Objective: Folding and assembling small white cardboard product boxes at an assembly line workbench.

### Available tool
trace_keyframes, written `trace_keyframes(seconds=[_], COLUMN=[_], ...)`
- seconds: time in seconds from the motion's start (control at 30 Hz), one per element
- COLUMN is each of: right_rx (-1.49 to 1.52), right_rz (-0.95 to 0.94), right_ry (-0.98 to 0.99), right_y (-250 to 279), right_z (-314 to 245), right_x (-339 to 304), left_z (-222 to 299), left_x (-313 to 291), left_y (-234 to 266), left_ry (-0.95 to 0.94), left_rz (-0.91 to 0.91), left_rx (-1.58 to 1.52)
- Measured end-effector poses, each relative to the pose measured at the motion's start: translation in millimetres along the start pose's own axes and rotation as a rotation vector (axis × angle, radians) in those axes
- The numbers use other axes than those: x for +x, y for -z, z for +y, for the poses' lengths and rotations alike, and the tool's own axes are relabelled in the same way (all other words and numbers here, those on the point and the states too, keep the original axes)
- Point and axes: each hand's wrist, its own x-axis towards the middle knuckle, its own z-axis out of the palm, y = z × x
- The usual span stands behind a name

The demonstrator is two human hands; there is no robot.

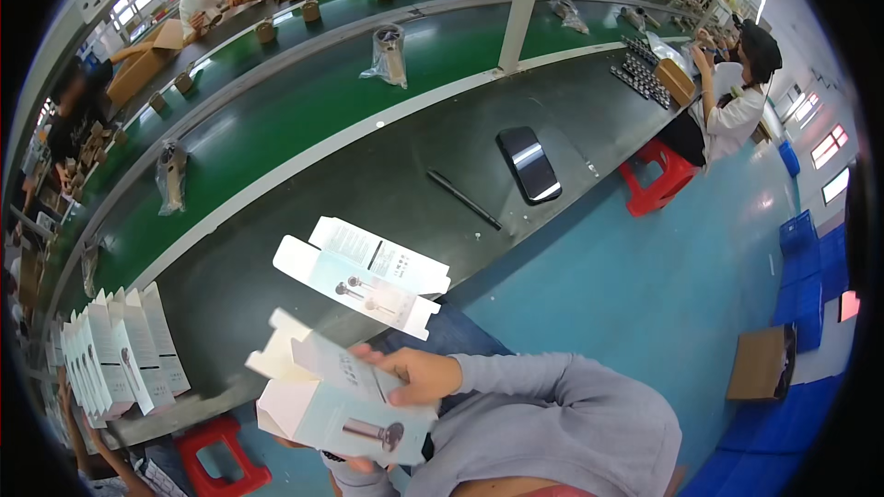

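A pale blue and white carton (345, 410), printed with a dark metallic device, is between my hands in front of my lap. Its flaps stand open at the far end. My right hand (419, 375) grips its right side, thumb on the near face and fingers behind the panel. From below, my left hand (361, 464) supports the carton; most of that hand is hidden behind it. Just beyond, a flat, unfolded carton (364, 271) of the same print lies on the dark worktable (387, 170), partly over its near edge.
On the table lie a black pen (463, 199) and a dark phone (529, 166). Several opened cartons (138, 350) stand at the left end. A green conveyor (304, 97) carries bagged parts (389, 57). Red stools (221, 465) stand left and right; a co-worker (737, 97) sits far right.
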Motion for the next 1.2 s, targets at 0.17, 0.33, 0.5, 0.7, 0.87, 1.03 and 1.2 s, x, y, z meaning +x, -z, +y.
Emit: trace_keyframes(seconds=[0.17, 0.33, 0.5, 0.7, 0.87, 1.03, 1.2], right_rx=[0.316, 0.100, 0.174, 0.030, -0.088, -0.359, -0.315], right_rz=[0.476, 0.624, 0.602, 0.475, 0.438, 0.466, 0.463], right_ry=[0.421, 0.305, 0.250, 0.182, 0.158, 0.181, 0.260], right_y=[-4.1, -30.8, -31.8, -18.9, -19.1, -20.2, -24.7], right_z=[-23.0, -21.2, -13.1, -24.2, -25.9, -16.2, -19.1], right_x=[-5.5, 4.8, 1.8, -3.4, -2.0, -4.0, 2.4], left_z=[-4.1, -17.5, -20.1, -17.8, -10.0, -3.5, -6.6], left_x=[16.1, 17.9, 1.0, -1.1, 1.5, -3.1, -4.1], left_y=[-42.5, -44.0, -35.0, -25.5, -33.0, -25.8, -32.2], left_ry=[-0.037, -0.077, -0.148, -0.277, -0.143, -0.091, 0.058], left_rz=[0.964, 0.736, 0.624, 0.611, 0.621, 0.597, 0.629], left_rx=[0.624, 1.131, 1.473, 1.312, 1.290, 1.371, 0.988])
